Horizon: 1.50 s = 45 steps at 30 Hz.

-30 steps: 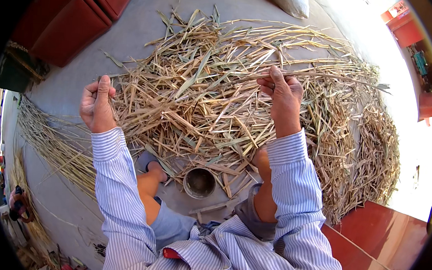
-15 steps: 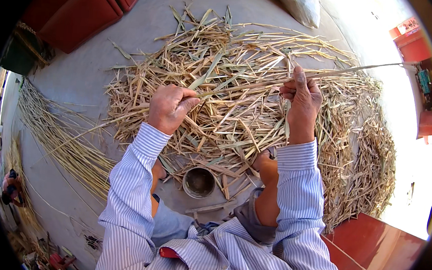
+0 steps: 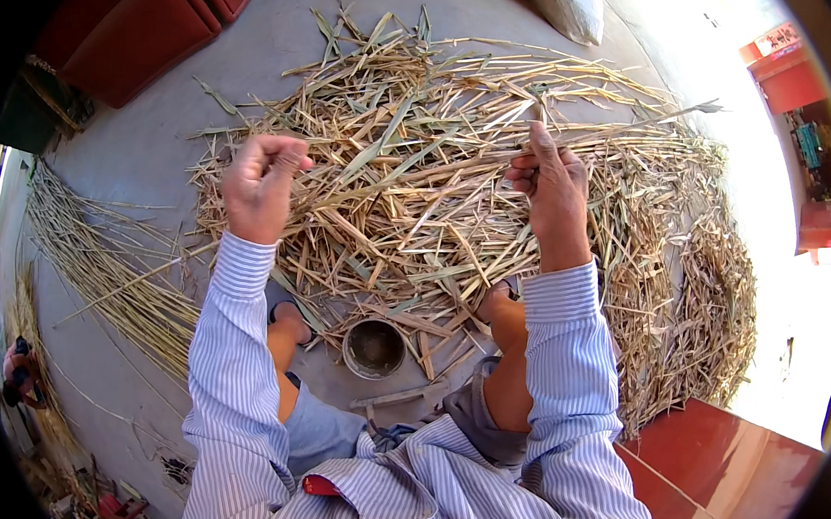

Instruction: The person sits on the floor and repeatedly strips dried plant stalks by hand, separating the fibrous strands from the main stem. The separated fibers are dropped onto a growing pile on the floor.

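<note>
Straw-coloured, a stalk (image 3: 667,117) is extending above the husk heap (image 3: 389,229), the right hand (image 3: 554,178) pinching it, apparently for steadiness, while the left hand (image 3: 263,184) is hovering with curled fingers, any grip indiscernible.

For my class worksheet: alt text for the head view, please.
A person's right hand pinches a long stalk above a heap of dry stalks and leaves, left hand curled nearby. A round bowl stands closer in; a bundle of thin stems lies at left.
</note>
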Each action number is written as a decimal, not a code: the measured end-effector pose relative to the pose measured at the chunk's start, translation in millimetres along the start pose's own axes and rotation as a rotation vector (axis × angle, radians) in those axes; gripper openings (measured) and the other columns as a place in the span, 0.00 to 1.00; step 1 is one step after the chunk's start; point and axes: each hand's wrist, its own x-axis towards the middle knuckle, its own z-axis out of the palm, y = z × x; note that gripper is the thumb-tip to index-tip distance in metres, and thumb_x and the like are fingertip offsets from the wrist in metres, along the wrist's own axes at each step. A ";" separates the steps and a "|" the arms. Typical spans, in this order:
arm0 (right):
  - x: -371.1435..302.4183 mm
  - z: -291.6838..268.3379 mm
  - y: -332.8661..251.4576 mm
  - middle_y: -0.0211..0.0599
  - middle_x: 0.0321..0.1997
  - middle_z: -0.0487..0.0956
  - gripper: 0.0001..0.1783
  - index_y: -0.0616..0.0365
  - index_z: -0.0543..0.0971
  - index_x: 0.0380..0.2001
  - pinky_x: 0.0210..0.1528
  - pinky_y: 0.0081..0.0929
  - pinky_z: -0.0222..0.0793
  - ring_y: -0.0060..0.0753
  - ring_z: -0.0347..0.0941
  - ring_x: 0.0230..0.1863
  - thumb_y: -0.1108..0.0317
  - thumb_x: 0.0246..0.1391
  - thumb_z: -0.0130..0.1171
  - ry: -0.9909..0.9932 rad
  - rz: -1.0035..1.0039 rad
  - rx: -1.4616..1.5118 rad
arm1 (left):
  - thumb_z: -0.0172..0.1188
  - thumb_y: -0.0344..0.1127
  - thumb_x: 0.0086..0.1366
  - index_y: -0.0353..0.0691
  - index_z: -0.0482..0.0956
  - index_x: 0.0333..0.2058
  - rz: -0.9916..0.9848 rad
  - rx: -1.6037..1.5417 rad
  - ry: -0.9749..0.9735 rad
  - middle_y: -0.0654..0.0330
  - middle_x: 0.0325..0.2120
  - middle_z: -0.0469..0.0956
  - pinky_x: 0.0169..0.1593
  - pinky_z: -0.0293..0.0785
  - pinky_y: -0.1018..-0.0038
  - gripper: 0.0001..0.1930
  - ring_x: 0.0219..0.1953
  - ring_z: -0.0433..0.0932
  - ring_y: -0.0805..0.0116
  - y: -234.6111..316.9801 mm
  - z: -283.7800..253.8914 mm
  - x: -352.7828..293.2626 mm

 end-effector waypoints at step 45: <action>-18.9 27.5 7.7 0.47 0.42 0.81 0.13 0.64 0.75 0.45 0.46 0.29 0.79 0.35 0.80 0.43 0.66 0.64 0.53 -0.508 -0.272 0.129 | 0.66 0.35 0.62 0.31 0.79 0.31 -0.397 -0.226 -0.129 0.61 0.23 0.80 0.31 0.76 0.82 0.11 0.25 0.77 0.78 -9.9 0.3 4.4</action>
